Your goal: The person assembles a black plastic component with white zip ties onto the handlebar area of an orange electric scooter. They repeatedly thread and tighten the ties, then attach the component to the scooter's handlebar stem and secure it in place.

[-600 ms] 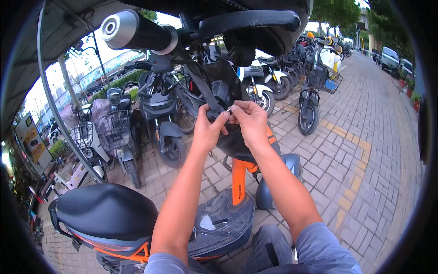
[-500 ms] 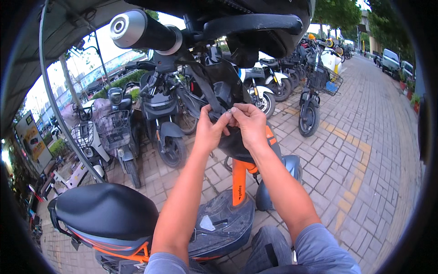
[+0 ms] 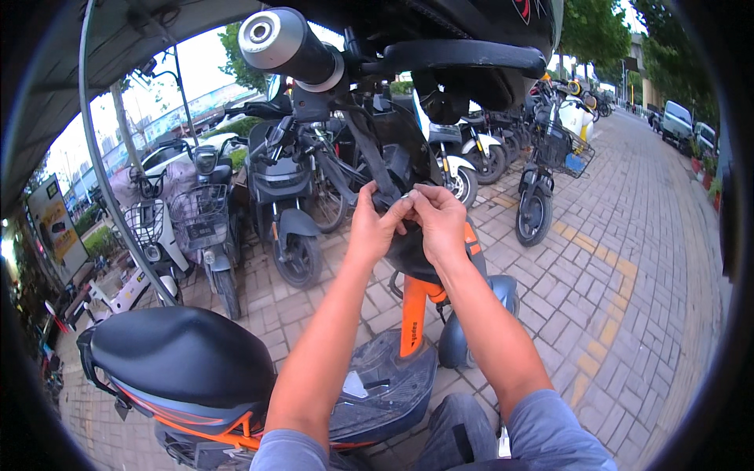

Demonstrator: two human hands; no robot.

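Note:
Just under the raised handlebar of an orange and black electric scooter, my two hands meet, fingertips pinched together. My left hand is closed, thumb against fingers, right beside a black wrapped cable bundle hanging from the handlebar. My right hand pinches from the other side, its thumb and forefinger almost touching the left thumb. Something tiny and pale shows between the fingertips, too small to name. Behind the hands, black scooter parts are partly hidden by the fingers. The handlebar grip with its silver end cap sticks out above.
The scooter's black seat is at lower left, its footboard below my forearms. A metal pole rises at left. Parked scooters line the back; another with a basket stands right on the brick pavement.
The view has shifted slightly, so the handlebar and hands appear a little further right and lower. Both hands keep their pinch at the same spot by the cable bundle.

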